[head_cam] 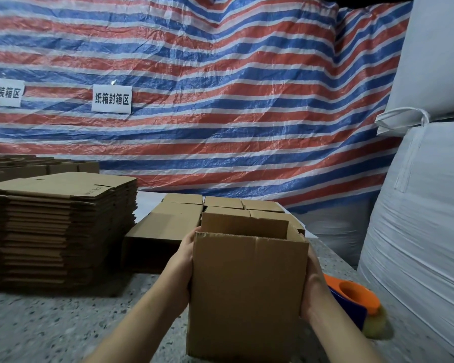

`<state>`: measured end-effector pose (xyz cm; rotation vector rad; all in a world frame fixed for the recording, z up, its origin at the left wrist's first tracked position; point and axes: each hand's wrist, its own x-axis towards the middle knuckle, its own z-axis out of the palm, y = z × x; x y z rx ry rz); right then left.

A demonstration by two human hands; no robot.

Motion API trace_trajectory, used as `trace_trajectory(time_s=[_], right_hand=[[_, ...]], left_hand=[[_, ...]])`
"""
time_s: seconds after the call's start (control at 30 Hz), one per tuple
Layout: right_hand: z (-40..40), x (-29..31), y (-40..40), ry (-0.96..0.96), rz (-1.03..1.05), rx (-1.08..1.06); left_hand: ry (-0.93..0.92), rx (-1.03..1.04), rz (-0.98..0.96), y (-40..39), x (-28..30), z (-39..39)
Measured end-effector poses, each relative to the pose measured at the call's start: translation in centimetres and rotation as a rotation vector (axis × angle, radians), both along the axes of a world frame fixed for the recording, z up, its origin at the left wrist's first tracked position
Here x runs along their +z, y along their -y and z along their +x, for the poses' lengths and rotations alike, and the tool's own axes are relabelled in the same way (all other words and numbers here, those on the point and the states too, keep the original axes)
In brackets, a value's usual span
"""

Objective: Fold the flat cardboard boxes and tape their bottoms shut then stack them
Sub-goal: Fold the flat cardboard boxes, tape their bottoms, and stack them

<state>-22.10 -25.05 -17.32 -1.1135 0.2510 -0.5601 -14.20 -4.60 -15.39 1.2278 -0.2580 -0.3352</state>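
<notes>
Before me hangs a striped tarp (220, 74) bearing two white signs (112, 98); big white sacks (425, 205) stand to my right.

A striped tarp (220, 87) backs the speckled floor (37, 323); white bulk sacks (425, 205) stand right.
</notes>
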Motion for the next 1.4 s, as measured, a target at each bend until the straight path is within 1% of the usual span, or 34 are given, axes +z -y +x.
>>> trace_trajectory(time_s=[0.13,0.27,0.5,0.57,0.67,0.73,0.77,0.83,0.97,1.1,1.2,1.33,1.4], right_hand=[[-0.4,0.3,-0.4,0.003,-0.013,-0.018],[-0.7,0.5,-0.8,-0.026,0.001,-0.025],[-1.6,1.1,-1.7,-0.055,-0.034,-0.072],[-1.6,1.2,-1.5,-0.121,-0.037,-0.056],[-1.5,1.5,-1.0,-0.277,-0.102,-0.029],[-1.6,1.8,-0.8,-0.304,-0.136,-0.018],[-1.8,2.0,-0.9,-0.306,-0.159,-0.019],[-1.9,2.1,-0.8,-0.303,-0.193,-0.011],[-1.8,1.9,-0.8,-0.32,-0.168,-0.004],[-1.7,1.5,-0.5,-0.302,-0.119,0.014],[-1.0,1.2,0.0,-0.317,-0.131,0.022],[-0.9,0.2,-0.1,-0.182,-0.093,0.057],[-1.0,0.3,-0.2,-0.142,-0.073,0.071]], left_hand=[[0.065,-0.009,-0.059,-0.2,-0.2,0.1],[0.16,-0.016,0.005,-0.5,-0.4,-0.2],[0.159,-0.001,0.009,-0.5,-0.5,-0.4],[0.146,0.01,0.013,-0.5,-0.7,-0.6],[0.153,0.078,0.02,-0.3,-1.0,-0.6],[0.085,0.055,-0.002,-0.4,-0.9,-0.6],[0.07,0.001,0.001,-0.6,-0.8,-0.5],[0.099,-0.116,0.016,-1.0,-0.6,-0.5],[0.15,-0.176,0.071,-1.8,-0.8,0.0],[0.262,-0.269,0.152,-2.8,-0.5,0.5],[0.285,-0.243,0.183,-3.0,-0.1,0.6],[0.224,-0.165,0.159,-2.3,-0.4,0.8],[0.251,-0.118,0.167,-2.0,-0.6,0.6]])
